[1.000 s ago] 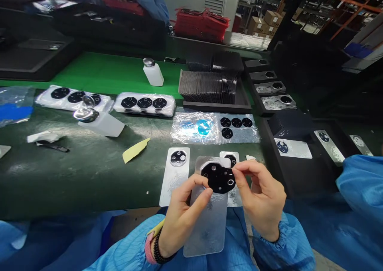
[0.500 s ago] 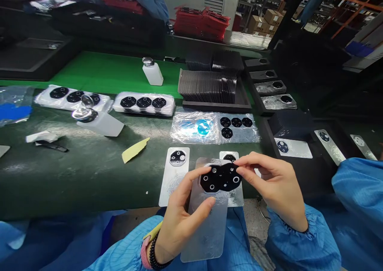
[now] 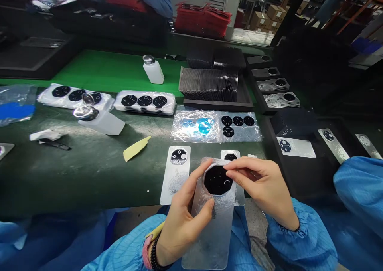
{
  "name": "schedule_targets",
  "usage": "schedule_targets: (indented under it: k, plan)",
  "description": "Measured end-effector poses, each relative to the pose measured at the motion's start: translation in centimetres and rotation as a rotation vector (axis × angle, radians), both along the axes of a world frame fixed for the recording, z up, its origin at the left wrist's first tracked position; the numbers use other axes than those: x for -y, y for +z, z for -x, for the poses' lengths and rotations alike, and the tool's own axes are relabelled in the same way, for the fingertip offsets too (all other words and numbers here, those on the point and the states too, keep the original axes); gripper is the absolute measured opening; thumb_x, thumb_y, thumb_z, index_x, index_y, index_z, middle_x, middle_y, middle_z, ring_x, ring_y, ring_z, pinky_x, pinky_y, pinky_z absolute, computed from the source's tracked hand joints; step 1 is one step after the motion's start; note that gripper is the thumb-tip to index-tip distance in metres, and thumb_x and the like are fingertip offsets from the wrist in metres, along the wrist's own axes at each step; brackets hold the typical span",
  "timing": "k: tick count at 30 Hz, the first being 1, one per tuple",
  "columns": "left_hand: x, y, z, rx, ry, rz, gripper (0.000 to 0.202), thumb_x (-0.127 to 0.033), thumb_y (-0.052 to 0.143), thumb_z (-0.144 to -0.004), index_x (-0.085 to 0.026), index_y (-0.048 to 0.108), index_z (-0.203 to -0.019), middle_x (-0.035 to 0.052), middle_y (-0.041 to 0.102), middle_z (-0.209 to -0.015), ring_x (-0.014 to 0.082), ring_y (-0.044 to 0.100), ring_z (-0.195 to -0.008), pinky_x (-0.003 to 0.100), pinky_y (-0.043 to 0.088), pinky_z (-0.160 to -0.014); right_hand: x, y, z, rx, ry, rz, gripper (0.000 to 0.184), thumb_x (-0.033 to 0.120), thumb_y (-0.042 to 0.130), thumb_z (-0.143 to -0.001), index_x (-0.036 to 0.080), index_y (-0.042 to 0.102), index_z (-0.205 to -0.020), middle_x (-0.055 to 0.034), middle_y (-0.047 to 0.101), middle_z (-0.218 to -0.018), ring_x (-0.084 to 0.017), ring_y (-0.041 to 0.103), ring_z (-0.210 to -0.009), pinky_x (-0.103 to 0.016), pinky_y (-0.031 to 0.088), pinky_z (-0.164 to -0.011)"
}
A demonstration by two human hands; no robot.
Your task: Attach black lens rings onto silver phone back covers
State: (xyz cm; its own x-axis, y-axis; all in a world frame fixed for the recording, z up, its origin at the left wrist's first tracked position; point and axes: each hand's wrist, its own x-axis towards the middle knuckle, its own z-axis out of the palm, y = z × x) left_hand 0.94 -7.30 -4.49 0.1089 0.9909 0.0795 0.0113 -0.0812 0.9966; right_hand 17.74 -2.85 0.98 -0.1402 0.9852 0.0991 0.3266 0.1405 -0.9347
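black octagonal piece [image 3: 216, 181], lying over the matching octagonal outline near the upper end of a silver panel [image 3: 211, 235], in front of the near edge of the desk [image 3: 98, 175]; full seating not discernible. pinched at the upper right edge by the right hand [image 3: 266, 183], with thumb and forefinger nearly together on that edge and the remaining fingers curled behind. silver panel gripped from its left side by the left hand [image 3: 187, 219], with thumb on the face just below the black octagonal piece and forefinger reaching up toward the top, spread apart; other fingers hidden behind.

on the desk, just beyond: left-hand flat panel [image 3: 173, 183], with a black camera-shaped insert at its far end; right-hand flat panel [image 3: 240, 195], partly covered by the silver panel and right hand. farther back: clear sleeve [image 3: 243, 134] bearing four black octagons, touching a crinkled clear bag [image 3: 191, 137] with a blue disc. toward the left: torn yellow paper [image 3: 136, 148], white bottle [image 3: 103, 123] with metal cap, crumpled white tissue [image 3: 44, 135]. on the green mat [image 3: 104, 69]: second white bottle [image 3: 154, 73]. at centre rear: rack of dark plates [image 3: 209, 85], closely set on edge. at right: dark tray [image 3: 299, 179] with further panels, near the blue sleeve [image 3: 356, 175] of another person.
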Motion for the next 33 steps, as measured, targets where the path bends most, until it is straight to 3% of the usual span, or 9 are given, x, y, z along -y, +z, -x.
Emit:
schedule_targets:
  k: [5,11,17,33]
  plan:
    - [-0.09,0.01,0.0,-0.003,0.018,0.017,0.054,-0.016,0.06,-0.081,-0.026,0.053,-0.134,0.0011,0.056,-0.137,0.0271,0.049,-0.129,0.035,0.044,-0.106,-0.04,-0.1,-0.02,-0.002,0.001,0.014,0.009,0.019,0.067,-0.076,0.022,0.075,-0.076,-0.0005,0.073,-0.067,-0.014,0.062,-0.057,-0.025,0.05,-0.051]
    - [0.02,0.02,0.05,-0.009,0.022,0.036,0.055,-0.018,0.06,-0.08,-0.034,0.053,-0.133,-0.0047,0.056,-0.137,0.0229,0.049,-0.129,0.031,0.043,-0.107,-0.01,-0.11,-0.01,0.047,0.017,-0.016,0.009,0.018,0.067,-0.077,0.022,0.075,-0.077,-0.0005,0.072,-0.066,-0.013,0.059,-0.055,-0.024,0.047,-0.049]
    - [0.08,0.07,0.08,0.023,0.032,0.09,0.052,-0.022,0.063,-0.079,-0.023,0.056,-0.131,0.0038,0.055,-0.138,0.0289,0.046,-0.131,0.038,0.042,-0.107,0.05,0.04,0.11,0.105,-0.004,-0.058,0.01,0.019,0.066,-0.078,0.022,0.075,-0.077,0.0004,0.069,-0.063,-0.01,0.049,-0.049,-0.022,0.042,-0.044]
    - [0.04,0.37,0.18,0.049,0.037,0.129,0.046,-0.032,0.065,-0.082,-0.025,0.06,-0.128,0.0039,0.058,-0.135,0.0297,0.047,-0.13,0.038,0.043,-0.106,0.02,0.23,0.19,0.138,0.051,-0.17,0.014,0.016,0.063,-0.082,0.025,0.073,-0.077,0.002,0.071,-0.066,-0.011,0.055,-0.053,-0.023,0.045,-0.046]
